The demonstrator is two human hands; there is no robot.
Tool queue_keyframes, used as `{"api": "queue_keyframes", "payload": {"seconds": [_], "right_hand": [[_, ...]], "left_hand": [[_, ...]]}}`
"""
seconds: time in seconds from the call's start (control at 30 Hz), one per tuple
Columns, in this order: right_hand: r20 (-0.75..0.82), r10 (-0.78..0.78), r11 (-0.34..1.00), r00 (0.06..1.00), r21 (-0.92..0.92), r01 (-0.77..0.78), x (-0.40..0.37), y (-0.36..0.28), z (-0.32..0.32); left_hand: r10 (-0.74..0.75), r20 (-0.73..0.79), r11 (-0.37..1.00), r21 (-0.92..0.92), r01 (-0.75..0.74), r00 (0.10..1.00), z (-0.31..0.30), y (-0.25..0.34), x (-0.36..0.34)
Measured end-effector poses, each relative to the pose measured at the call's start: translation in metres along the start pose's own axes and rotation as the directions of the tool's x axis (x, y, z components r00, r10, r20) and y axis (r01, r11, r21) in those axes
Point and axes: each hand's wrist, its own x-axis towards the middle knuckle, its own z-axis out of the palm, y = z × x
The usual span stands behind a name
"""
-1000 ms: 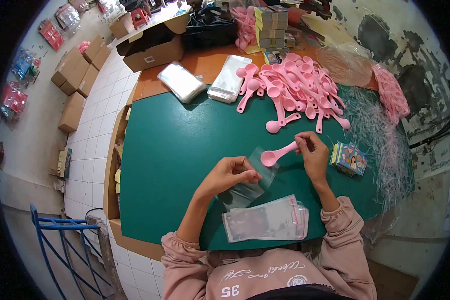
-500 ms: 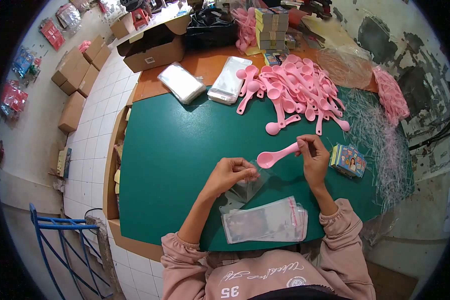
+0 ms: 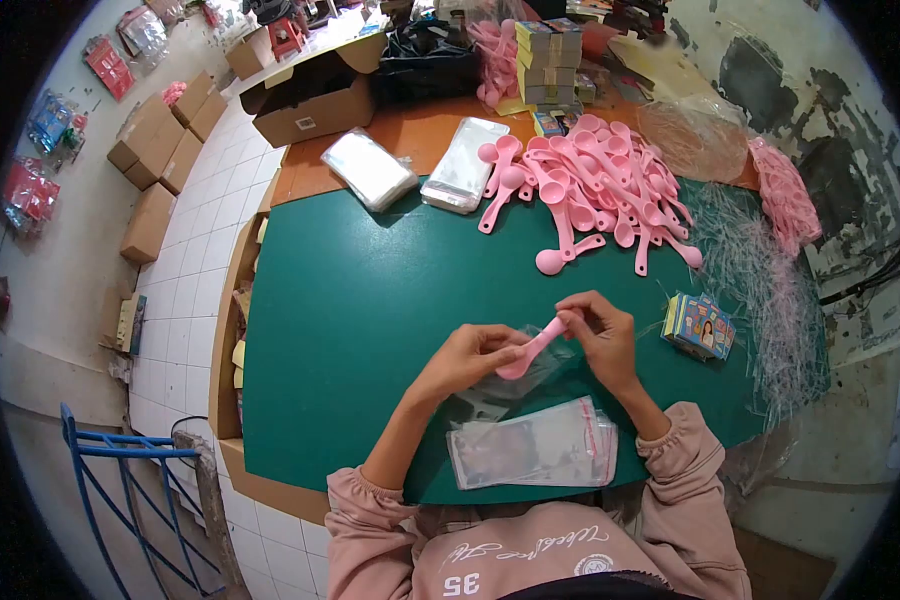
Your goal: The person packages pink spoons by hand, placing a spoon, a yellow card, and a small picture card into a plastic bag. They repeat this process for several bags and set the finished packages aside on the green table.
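My right hand (image 3: pixel 602 338) pinches a pink plastic spoon (image 3: pixel 540 346) by the end of its handle, the bowl slanting down to the left. Between the fingers of my left hand (image 3: pixel 466 358) is a clear plastic bag (image 3: pixel 495 396), which hangs down over the green table. The spoon's bowl is right at my left fingertips and overlaps the bag in this view; the left fingers partly hide it. Just below, a stack of clear bags with sealing strips (image 3: pixel 530 447) lies near the table's front edge.
A heap of pink spoons (image 3: pixel 605 185) covers the back of the green table (image 3: pixel 340 320). Two bundles of clear bags (image 3: pixel 370 170) lie left of it. Printed cards (image 3: pixel 700 326) sit at the right, beside shredded plastic strands (image 3: pixel 765 310). An open cardboard box (image 3: pixel 315 110) stands behind.
My right hand has moved left and slightly down, bringing the spoon from beside the bag to my left fingertips. The spoon has turned to a steeper downward slant.
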Motion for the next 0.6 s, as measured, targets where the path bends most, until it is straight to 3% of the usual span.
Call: {"api": "queue_keyframes", "payload": {"seconds": [0.1, 0.2, 0.27, 0.33, 0.37, 0.47, 0.53, 0.57, 0.6], "right_hand": [[0.020, 0.039, 0.992, 0.999, 0.116, -0.041, -0.001, -0.009, 0.009], [0.022, 0.056, 0.988, 0.998, 0.142, -0.059, -0.003, -0.013, 0.007], [0.047, 0.033, 0.993, 0.998, 0.110, -0.038, -0.002, -0.017, 0.004], [0.245, -0.289, 0.950, 0.925, -0.046, 0.309, -0.001, -0.028, 0.001], [0.244, -0.288, 0.950, 0.926, -0.048, 0.308, -0.005, -0.031, 0.002], [0.471, -0.195, 0.978, 0.860, 0.023, 0.209, -0.015, -0.047, -0.007], [0.357, -0.212, 0.947, 0.910, -0.153, 0.281, -0.012, -0.055, -0.045], [0.157, -0.050, 0.942, 0.986, -0.321, 0.099, -0.014, -0.059, -0.068], [-0.073, 0.088, 0.891, 0.993, -0.440, -0.111, -0.018, -0.057, -0.097]], "left_hand": [[0.102, 0.074, 0.992, -0.087, -0.095, 0.992, 0.005, 0.006, -0.001], [0.007, 0.077, 0.997, 0.072, -0.013, 0.997, 0.003, 0.013, -0.003], [-0.034, 0.158, 0.970, -0.234, 0.071, 0.987, 0.004, 0.021, -0.009], [0.012, 0.127, 0.986, -0.165, 0.010, 0.992, 0.005, 0.028, -0.012], [0.061, 0.102, 0.994, -0.094, -0.051, 0.993, 0.006, 0.031, -0.013], [0.164, 0.153, 0.986, -0.069, -0.155, 0.975, 0.003, 0.043, -0.022], [0.185, 0.118, 0.979, -0.105, -0.173, 0.976, -0.004, 0.052, -0.033], [0.205, 0.075, 0.971, -0.140, -0.193, 0.976, -0.009, 0.053, -0.038], [0.217, 0.060, 0.969, -0.134, -0.207, 0.974, -0.018, 0.047, -0.041]]}}
